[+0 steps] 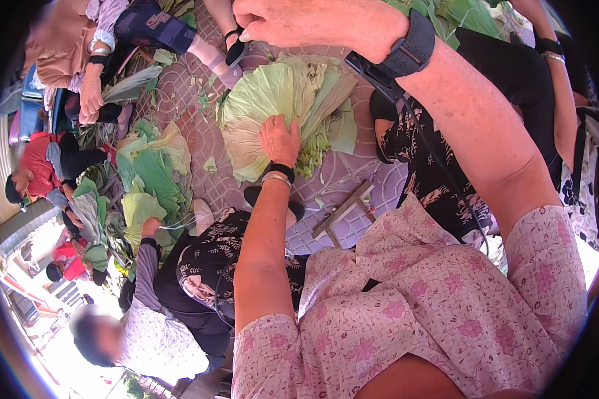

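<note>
A fanned stack of large, pale green, lotus-like leaves (pixel 256 93) lies on the paving in front of me. Its right side is folded and brownish. My left hand (pixel 279 139) rests on the near part of the stack, fingers stretched over the top leaf. Raised high above the ground at the top edge is my right hand (pixel 319 20), its fingers curled in with the thumb against them. Part of that hand is cut off by the picture's edge, and whatever it may hold cannot be made out. A black strap with a small device (pixel 409 50) circles my right wrist.
A low wooden stool (pixel 343 211) stands on the patterned paving near my knees. Left of the stack lies a heap of green leaves (pixel 153 166), with a co-worker's hand (pixel 151 227) at it. Other people sit around with more leaves. A cable (pixel 442 166) hangs along my right arm.
</note>
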Tool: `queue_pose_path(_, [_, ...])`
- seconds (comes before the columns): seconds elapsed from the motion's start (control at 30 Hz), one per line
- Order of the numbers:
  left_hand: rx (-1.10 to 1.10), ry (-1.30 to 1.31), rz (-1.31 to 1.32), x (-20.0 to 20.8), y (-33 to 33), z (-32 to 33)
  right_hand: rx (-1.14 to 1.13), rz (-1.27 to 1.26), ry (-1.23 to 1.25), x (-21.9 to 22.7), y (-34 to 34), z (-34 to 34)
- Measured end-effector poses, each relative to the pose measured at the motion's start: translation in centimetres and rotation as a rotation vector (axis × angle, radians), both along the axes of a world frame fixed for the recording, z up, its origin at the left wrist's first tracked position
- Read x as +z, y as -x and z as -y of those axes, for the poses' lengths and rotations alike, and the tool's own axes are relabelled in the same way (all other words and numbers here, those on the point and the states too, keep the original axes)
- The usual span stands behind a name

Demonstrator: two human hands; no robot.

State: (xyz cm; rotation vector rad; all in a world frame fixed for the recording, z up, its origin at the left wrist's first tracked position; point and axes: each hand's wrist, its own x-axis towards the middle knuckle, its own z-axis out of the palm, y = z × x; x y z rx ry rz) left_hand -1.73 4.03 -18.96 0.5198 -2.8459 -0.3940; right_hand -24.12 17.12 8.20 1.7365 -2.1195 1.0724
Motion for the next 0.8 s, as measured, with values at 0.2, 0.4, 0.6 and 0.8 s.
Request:
queue_pose_path(0.2, [0.066, -0.15, 0.233, -1.0, 6.2, -0.1, -0.191, 0.12, -0.202, 2.1, -1.1, 0.0])
queue_pose_path(0.4, [0.176, 0.003, 0.495, -2.7, 7.7, -0.1, -0.218, 0.088, -0.295, 2.5, -1.5, -1.0])
queue_pose_path(0.6, [0.194, -0.144, 0.658, -4.9, 7.8, 2.4, -0.236, 0.006, -0.274, 2.3, -2.5, -1.6])
queue_pose_path(0.8, [0.252, -0.128, 0.571, -3.9, 8.2, 1.3, -0.243, 0.0, -0.283, 2.3, -2.4, -2.0])
